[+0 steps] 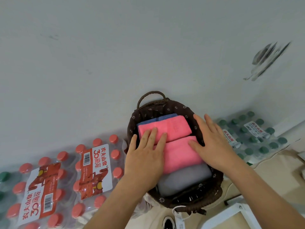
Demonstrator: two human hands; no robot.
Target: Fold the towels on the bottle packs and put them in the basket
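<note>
The left hand (pixel 145 152) and right hand (pixel 212 142) lie flat with spread fingers on the pink towels (pixel 179 152). I think they press them snug into the basket (pixel 212 192), beside the bottle packs (pixel 92 171).

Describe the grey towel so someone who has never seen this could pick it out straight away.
Find the brown woven basket between the red-capped bottle packs and the green-capped bottle pack. Folded towels lie in a row inside it, and the grey towel is at the end nearest the person. It is the only grey one; its neighbour is a pink towel.
</note>
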